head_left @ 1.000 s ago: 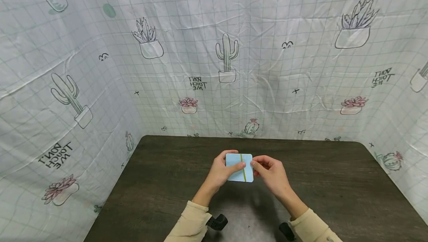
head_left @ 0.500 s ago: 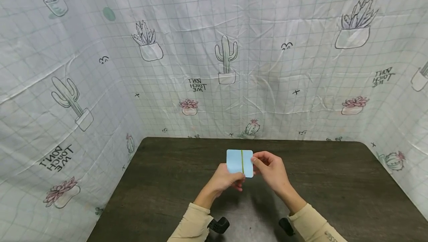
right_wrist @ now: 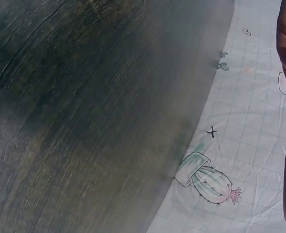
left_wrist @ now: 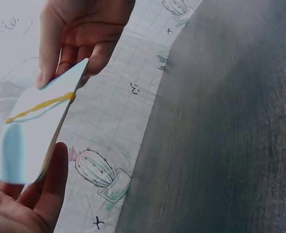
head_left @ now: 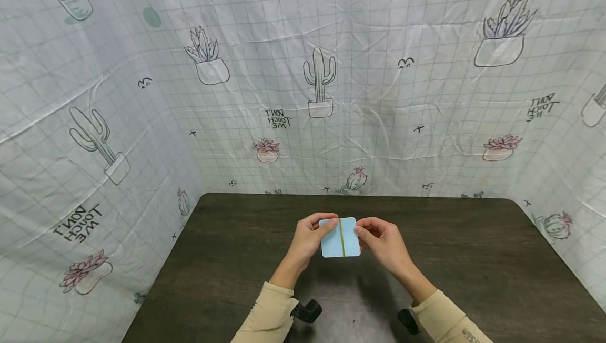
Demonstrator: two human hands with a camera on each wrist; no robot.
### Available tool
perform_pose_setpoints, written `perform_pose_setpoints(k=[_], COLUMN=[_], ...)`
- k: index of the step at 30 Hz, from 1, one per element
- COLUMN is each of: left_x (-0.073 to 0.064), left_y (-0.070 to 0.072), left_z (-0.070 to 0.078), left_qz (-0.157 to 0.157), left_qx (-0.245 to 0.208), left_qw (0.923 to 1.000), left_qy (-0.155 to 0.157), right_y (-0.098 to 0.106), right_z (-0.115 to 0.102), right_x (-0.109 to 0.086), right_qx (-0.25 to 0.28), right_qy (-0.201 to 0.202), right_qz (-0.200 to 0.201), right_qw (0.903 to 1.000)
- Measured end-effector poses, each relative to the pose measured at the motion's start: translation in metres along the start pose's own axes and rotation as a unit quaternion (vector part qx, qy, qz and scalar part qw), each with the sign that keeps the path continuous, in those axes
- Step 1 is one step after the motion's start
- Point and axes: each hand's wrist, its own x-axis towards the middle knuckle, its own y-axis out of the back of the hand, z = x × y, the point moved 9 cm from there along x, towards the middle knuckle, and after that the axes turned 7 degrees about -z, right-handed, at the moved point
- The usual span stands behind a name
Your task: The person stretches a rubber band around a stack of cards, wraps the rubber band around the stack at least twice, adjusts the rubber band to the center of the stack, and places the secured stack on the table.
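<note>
A thin, square stack of light blue cards [head_left: 333,244] with rounded corners is held up over the table in the head view. Around it runs a yellow-green rubber band [head_left: 342,240], off-centre and roughly vertical. My left hand [head_left: 305,239] grips the upper left of the stack, thumb across the front near the band and fingers behind. The right edge is pinched between thumb and fingers of my right hand [head_left: 387,245]. From the left wrist, the band [left_wrist: 41,105] crosses the face at a slant and wraps over the edge. The right wrist view shows only parts of hands at its right border.
A dark wooden table [head_left: 227,259] lies beneath the hands. White cloth [head_left: 379,96] printed with cacti and a grid stands around its back and sides. Black wrist devices [head_left: 307,311] sit by the beige sleeves [head_left: 267,309].
My left hand slid down to the stack's lower edge, then came back up to its upper left, thumb near the top of the band. The right hand kept its pinch; the stack rose slightly, then lowered.
</note>
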Motion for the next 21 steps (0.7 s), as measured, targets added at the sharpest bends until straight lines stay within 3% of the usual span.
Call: perform_pose_setpoints(k=[2,8,16,21], left_x=[0.002,0.005,0.006,0.002], left_y=[0.001,-0.003,-0.006,0.005], left_z=[0.007,0.011,0.011,0.004], left_qz=[0.012,0.023,0.012,0.043], left_qx=[0.015,0.045,0.045,0.018], left_qw=[0.9997,0.9985,0.9985,0.9988], left_qy=[-0.015,-0.020,-0.028,-0.014], right_y=[-0.003,-0.009,-0.009,0.000], right_z=[0.000,0.001,0.003,0.007], right_x=[0.000,0.000,-0.001,-0.001], right_qx=[-0.002,-0.007,0.001,0.011], right_qy=[0.003,0.000,-0.009,-0.028], right_qz=[-0.009,-0.013,-0.004,0.013], right_qw=[1.0000,0.9999,1.0000,0.9995])
